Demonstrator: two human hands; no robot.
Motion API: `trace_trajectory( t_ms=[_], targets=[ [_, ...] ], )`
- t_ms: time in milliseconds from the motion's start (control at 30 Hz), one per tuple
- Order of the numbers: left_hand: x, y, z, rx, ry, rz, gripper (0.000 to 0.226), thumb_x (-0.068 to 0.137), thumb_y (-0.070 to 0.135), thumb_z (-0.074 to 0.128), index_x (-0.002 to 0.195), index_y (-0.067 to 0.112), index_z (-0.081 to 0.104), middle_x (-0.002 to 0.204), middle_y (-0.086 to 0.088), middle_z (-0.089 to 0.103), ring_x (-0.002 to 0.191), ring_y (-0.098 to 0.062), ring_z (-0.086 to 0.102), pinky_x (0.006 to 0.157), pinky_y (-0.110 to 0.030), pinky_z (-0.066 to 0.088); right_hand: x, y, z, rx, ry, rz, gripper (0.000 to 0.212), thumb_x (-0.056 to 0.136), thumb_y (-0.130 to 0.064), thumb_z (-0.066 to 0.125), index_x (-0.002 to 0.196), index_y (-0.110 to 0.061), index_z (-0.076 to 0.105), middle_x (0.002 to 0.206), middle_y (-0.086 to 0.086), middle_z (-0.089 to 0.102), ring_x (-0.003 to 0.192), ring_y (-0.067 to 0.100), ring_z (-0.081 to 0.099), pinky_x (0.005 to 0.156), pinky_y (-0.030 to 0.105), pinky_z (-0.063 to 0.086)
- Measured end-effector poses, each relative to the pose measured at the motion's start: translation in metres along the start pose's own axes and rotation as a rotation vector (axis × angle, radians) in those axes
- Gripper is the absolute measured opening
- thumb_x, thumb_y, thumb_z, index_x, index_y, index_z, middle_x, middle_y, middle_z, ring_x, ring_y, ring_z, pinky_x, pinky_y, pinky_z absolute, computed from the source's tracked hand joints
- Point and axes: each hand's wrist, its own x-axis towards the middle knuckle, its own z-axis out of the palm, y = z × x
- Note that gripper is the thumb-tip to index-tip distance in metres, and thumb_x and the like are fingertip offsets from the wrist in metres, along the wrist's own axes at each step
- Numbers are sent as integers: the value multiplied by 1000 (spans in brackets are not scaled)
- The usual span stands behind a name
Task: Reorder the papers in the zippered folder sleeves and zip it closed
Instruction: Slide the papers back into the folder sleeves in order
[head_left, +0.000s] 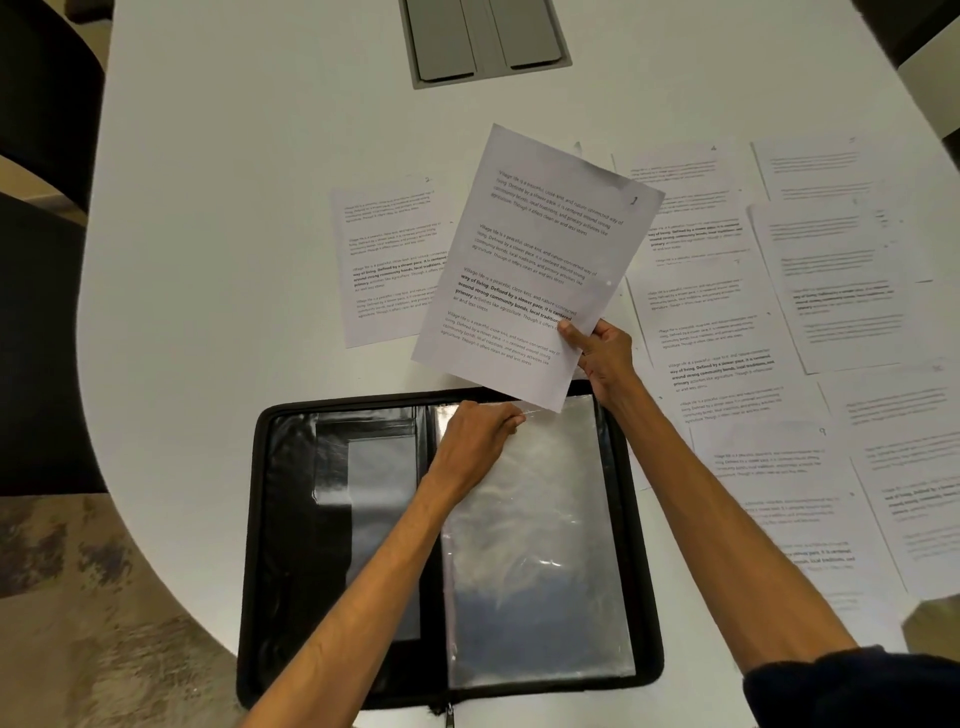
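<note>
right hand (602, 353): thumb on top, fingers under, pinching the lower right edge of one printed sheet (535, 249). The sheet is off the bench and skewed, its bottom corner over the top of the clear sleeve.
left hand (475, 436): fingers curled at the top lip of the clear sleeve (535, 545), apparently pinching the front film. Can't tell whether the mouth is parted.
step: loading this sheet into the sleeve, by my read.
do it well: lift the film to open the mouth. Square the sheet to the sleeve first and lead with the whole bottom edge, not one corner. Feed slowly, since thin paper likely buckles on clingy film. Hold the lip until the sheet is seated.
sheet vs hands: between both hands, corner just beside the left fingertips; contact unclear.
folder (260, 519): black, open flat near the bench edge, under both forearms. Sleeve on its right half, unzipped, zipper pull (448, 717) at the near side.
loose sheets (831, 291): overlapping on the bench, right of the right hand. Another page (389, 260) lies beyond the folder, partly behind the held sheet.
bench (260, 208): white, with a grey panel (485, 36) on the far side.
</note>
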Motion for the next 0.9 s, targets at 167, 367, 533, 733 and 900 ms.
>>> trace_trajectory(
  t_ms=[167,367,533,733,900],
  targets=[
    [-6,-4,1,25,36,39,13,92,30,65,94,19,71,84,7,71,74,-7,61,74,-29,46,-7,11,-1,-129,-24,4,31,82,-12,76,112,-9,68,109,4,72,97,24,70,83,41,59],
    [-7,-15,-5,26,14,-7,22,84,35,72,99,19,71,84,9,71,76,-8,62,82,-35,49,-13,4,-23,-249,-35,-51,34,83,-9,75,115,-3,67,104,5,72,84,13,73,72,26,59],
    [-7,-30,-15,134,-5,-65,32,85,48,68,108,26,68,90,13,68,95,-8,54,88,-30,23,-13,-12,-31,-275,-65,-64,30,84,-6,74,113,-4,67,97,-1,72,79,7,73,69,23,59],
    [-13,-46,-33,241,-8,-98,22,88,42,64,103,27,72,103,10,66,111,-15,44,89,-37,18,-10,-17,-30,-337,-81,-104,31,84,-5,73,114,-4,67,99,3,71,74,2,71,65,16,55],
    [-17,-51,-37,231,22,-163,15,88,39,66,96,28,73,115,1,54,121,-21,37,98,-46,22,-9,-13,-31,-359,-83,-98,32,83,-6,74,115,-4,67,101,3,70,75,2,71,67,17,56]
  ],
)
